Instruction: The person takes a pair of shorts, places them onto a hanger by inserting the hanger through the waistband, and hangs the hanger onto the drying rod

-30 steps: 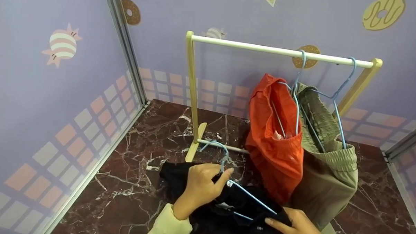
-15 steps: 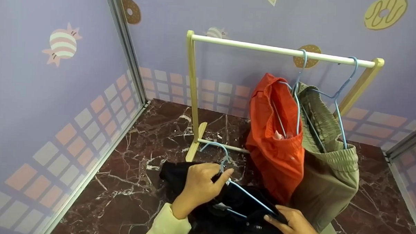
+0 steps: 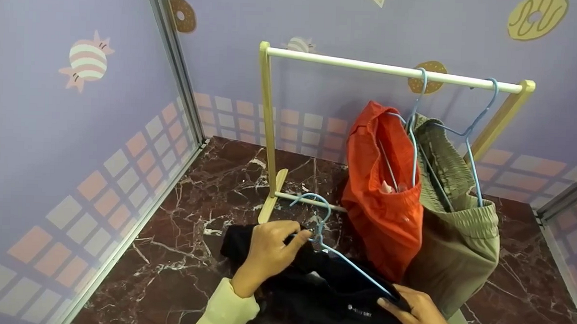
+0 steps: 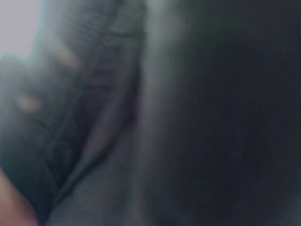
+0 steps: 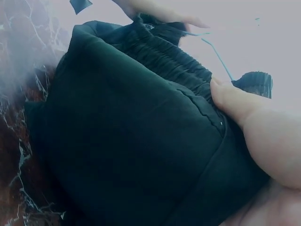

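Black trousers or shorts (image 3: 312, 299) with a gathered elastic waistband sit low in front of me; their lower part is out of sight. A light blue hanger (image 3: 356, 269) runs inside the waist, its hook standing free above. My left hand (image 3: 272, 247) grips the waistband's left part close beside the hanger's neck. At the hanger's right end, my right hand (image 3: 420, 310) pinches the waistband, thumb on the outside. The right wrist view shows that thumb (image 5: 235, 101) on the black cloth (image 5: 117, 122). Blurred dark fabric (image 4: 211, 117) fills most of the left wrist view.
Behind stands a rack with a white rail (image 3: 344, 63) and wooden posts (image 3: 268, 123). Orange trousers (image 3: 383, 208) and khaki trousers (image 3: 458, 249) hang on its right half from blue hangers. Purple patterned walls (image 3: 225, 44) enclose the dark marbled floor (image 3: 170, 244).
The hanger's hook and neck have shifted right, away from my left hand, which has moved slightly left. My right hand has moved a little right, and the small white print on the waistband shows more.
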A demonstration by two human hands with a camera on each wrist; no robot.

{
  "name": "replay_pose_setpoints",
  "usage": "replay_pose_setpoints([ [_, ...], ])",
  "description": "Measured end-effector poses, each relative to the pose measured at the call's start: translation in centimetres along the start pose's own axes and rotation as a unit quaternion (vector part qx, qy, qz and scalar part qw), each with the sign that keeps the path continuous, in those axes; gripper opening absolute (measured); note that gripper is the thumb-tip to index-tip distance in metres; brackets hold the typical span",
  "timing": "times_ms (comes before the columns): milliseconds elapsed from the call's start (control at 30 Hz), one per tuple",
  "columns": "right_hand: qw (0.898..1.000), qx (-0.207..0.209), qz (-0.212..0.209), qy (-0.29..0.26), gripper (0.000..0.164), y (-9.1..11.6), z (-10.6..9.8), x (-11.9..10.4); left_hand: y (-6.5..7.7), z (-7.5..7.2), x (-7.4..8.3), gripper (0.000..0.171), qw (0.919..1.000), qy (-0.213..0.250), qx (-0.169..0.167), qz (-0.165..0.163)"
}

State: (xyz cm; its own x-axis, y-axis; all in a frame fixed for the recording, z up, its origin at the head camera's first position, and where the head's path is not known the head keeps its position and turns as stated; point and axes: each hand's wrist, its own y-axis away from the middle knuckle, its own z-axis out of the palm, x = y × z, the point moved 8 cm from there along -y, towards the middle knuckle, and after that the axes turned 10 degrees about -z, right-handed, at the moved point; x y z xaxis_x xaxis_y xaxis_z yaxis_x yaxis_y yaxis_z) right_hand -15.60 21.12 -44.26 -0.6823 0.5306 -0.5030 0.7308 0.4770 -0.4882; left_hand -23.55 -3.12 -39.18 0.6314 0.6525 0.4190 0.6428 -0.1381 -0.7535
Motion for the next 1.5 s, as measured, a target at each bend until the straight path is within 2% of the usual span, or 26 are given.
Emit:
replay_pose_setpoints([
  [133, 0.998, 0.032, -0.042, -0.018, 0.029, 0.3, -0.7, -0.1, -0.1, -0.6, -0.8, 0.053, 0.9998, -0.001, 0.018, -0.011],
  [267, 0.996, 0.046, -0.071, -0.027, 0.032, 0.6, -1.2, -0.1, -0.3, -1.1, -1.2, 0.052, 0.9993, -0.005, 0.026, -0.026],
  [467, 0.994, 0.053, -0.086, -0.04, 0.035, 1.1, -1.5, 0.1, -0.5, -1.8, -1.8, 0.051, 0.998, -0.017, 0.041, -0.045],
  [733, 0.995, 0.06, -0.071, -0.026, 0.033, 1.2, -2.0, -0.2, -0.8, -2.3, -2.0, 0.05, 0.9972, -0.021, 0.051, -0.051],
  [967, 0.995, 0.076, -0.064, -0.018, 0.035, 1.3, -2.7, -0.4, -0.9, -1.8, -1.8, 0.047, 0.9976, -0.014, 0.043, -0.052],
  [1067, 0.997, 0.068, -0.043, -0.019, 0.034, 1.2, -2.9, -0.5, -1.1, -1.7, -1.6, 0.041, 0.9971, -0.02, 0.042, -0.06],
  [1167, 0.998, 0.063, -0.005, -0.009, 0.034, 1.2, -3.2, -0.5, -1.3, -1.6, -1.4, 0.031, 0.9964, -0.02, 0.043, -0.07],
  [1267, 0.997, 0.079, 0.016, 0.003, 0.033, 1.3, -3.8, -0.5, -1.4, -1.3, -1.1, 0.022, 0.9966, 0.0, 0.035, -0.074],
  [1400, 0.991, 0.128, 0.021, 0.011, 0.035, 1.4, -4.7, -0.7, -1.6, -1.1, -0.7, 0.037, 0.997, 0.021, 0.027, -0.07],
  [1500, 0.986, 0.153, 0.059, 0.019, 0.034, 1.6, -5.2, -0.6, -1.5, -1.1, -0.5, 0.049, 0.9969, 0.021, 0.034, -0.068],
])
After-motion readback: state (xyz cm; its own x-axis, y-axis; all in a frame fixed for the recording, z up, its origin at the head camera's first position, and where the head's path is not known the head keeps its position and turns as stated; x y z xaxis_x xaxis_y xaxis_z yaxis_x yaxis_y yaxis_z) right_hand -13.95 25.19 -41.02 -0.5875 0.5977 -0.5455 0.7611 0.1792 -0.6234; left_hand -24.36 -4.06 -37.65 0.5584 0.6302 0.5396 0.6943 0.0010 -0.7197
